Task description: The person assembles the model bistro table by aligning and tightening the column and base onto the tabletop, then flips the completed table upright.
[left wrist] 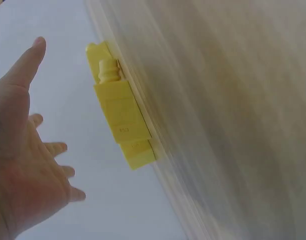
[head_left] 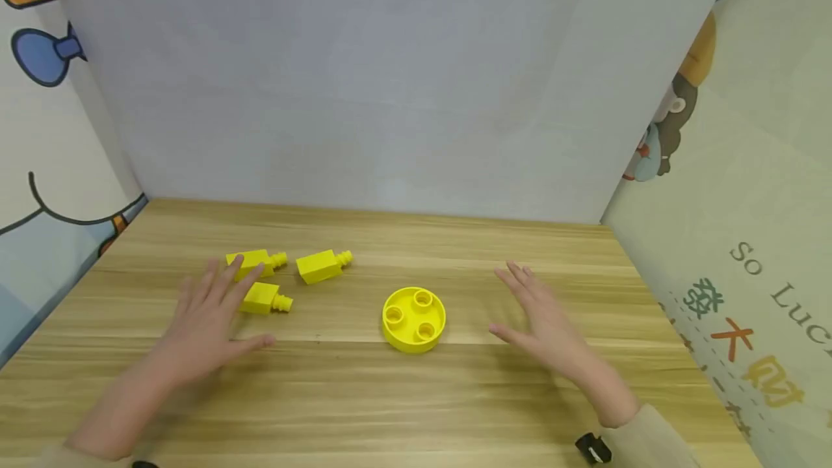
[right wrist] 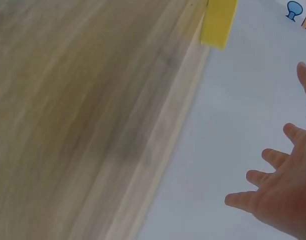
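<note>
Three yellow rectangular blocks with ribbed pegs lie on the wooden table: a back-left block [head_left: 247, 262], a block to its right [head_left: 317, 267] and a nearer block [head_left: 260, 298]. My left hand [head_left: 204, 323] hovers at the nearer block with fingers spread, holding nothing; its fingers partly cover two blocks. The left wrist view shows a block [left wrist: 122, 112] in front of another, apart from the hand. Right of the blocks sits a round yellow base [head_left: 414, 338] with three raised sockets. My right hand [head_left: 542, 320] is to the right of that base, fingers extended and holding nothing.
The wooden table [head_left: 364, 403] meets a pale grey backdrop [head_left: 364, 92] at its far edge. Printed cloths with cartoon figures flank it: a left cloth [head_left: 65, 143] and a right cloth [head_left: 747, 201]. A black strap piece [head_left: 593, 448] shows by the right sleeve.
</note>
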### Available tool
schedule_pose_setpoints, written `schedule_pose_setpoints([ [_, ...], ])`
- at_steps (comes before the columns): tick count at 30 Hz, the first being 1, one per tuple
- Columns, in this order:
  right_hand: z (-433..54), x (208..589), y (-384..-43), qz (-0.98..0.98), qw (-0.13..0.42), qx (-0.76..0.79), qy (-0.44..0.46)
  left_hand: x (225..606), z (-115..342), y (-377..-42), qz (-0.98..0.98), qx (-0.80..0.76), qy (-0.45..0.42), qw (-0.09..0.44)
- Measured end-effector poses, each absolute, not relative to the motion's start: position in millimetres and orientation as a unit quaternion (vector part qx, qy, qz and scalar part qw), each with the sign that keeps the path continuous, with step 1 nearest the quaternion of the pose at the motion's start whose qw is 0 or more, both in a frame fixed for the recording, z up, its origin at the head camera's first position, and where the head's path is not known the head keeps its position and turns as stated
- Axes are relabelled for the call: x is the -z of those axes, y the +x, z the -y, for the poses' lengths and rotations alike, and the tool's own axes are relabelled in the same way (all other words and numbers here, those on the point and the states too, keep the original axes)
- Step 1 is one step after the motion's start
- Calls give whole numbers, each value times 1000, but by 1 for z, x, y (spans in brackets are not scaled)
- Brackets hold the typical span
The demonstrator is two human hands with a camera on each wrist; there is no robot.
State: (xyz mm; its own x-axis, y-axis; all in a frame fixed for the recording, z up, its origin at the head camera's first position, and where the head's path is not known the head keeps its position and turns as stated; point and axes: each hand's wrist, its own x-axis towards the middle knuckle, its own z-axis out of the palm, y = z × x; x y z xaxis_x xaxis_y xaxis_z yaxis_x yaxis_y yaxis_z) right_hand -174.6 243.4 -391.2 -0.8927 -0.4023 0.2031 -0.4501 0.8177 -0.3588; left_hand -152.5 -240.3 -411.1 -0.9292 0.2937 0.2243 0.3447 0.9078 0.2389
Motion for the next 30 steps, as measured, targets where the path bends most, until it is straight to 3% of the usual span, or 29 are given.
schedule_pose_setpoints([
  [7,-217,406,-197,919,-5,-300,256,411,249,-173,961,173,-206,68],
  [19,-184,422,-235,870,-172,-370,277,417,267,-205,941,244,-234,12],
  [30,-176,425,-242,865,-212,-352,289,423,283,-220,934,289,-207,-37],
])
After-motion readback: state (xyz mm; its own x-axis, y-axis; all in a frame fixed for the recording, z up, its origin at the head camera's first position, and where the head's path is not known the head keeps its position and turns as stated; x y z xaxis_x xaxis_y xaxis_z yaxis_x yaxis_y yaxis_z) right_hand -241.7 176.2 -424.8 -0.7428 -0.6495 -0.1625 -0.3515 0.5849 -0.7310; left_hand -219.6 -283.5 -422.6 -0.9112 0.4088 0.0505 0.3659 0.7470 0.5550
